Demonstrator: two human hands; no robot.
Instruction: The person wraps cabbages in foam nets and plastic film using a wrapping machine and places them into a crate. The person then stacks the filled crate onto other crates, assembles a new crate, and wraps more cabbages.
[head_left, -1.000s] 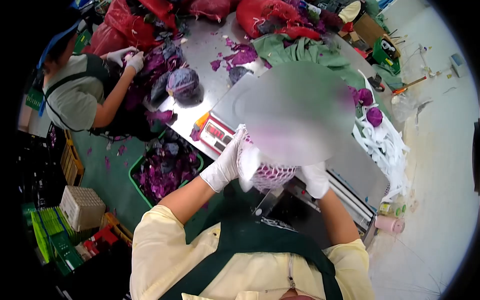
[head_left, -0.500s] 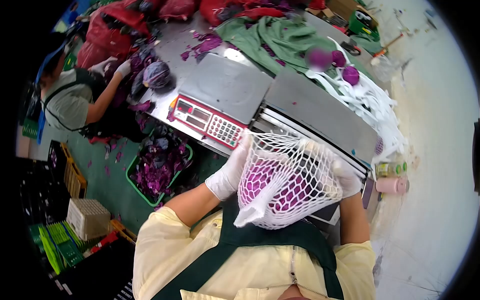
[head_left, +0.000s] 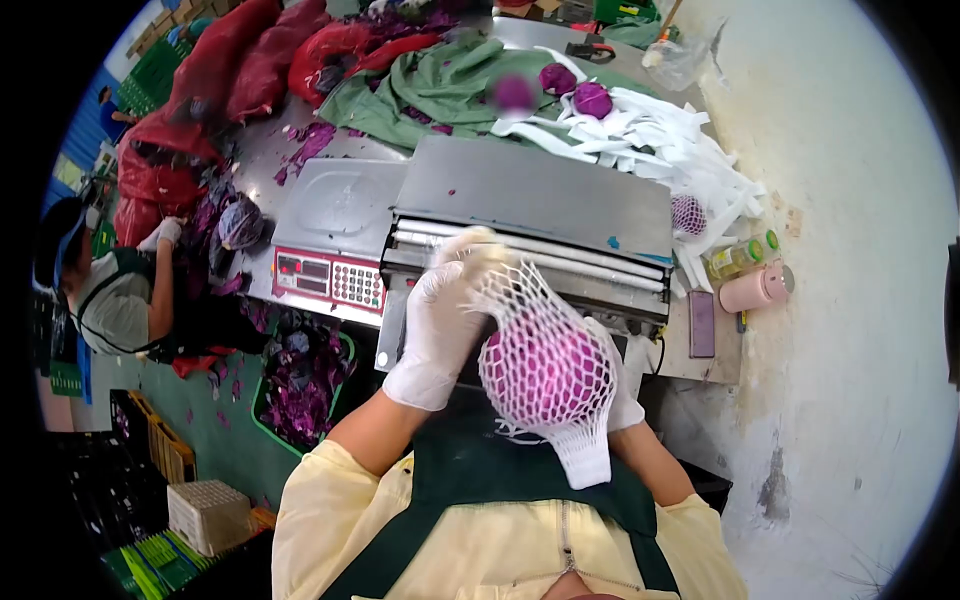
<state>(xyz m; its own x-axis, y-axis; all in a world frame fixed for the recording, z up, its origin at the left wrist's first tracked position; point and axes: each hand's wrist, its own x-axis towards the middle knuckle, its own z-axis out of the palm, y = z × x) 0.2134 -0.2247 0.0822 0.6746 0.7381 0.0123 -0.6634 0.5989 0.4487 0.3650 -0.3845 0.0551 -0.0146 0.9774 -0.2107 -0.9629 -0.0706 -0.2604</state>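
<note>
A red cabbage point(head_left: 545, 370) is held between the left hand point(head_left: 435, 320) and the right hand point(head_left: 627, 395), in front of the roller machine point(head_left: 530, 190).
The upper end of its white net sleeve point(head_left: 584, 450) is pinched by the gloved left hand; the cabbage's side is grasped by the gloved right hand, whose fingers are partly hidden. A digital scale point(head_left: 330, 278) is set left of the machine, and another netted cabbage point(head_left: 689, 215) is seen just right of it.
</note>
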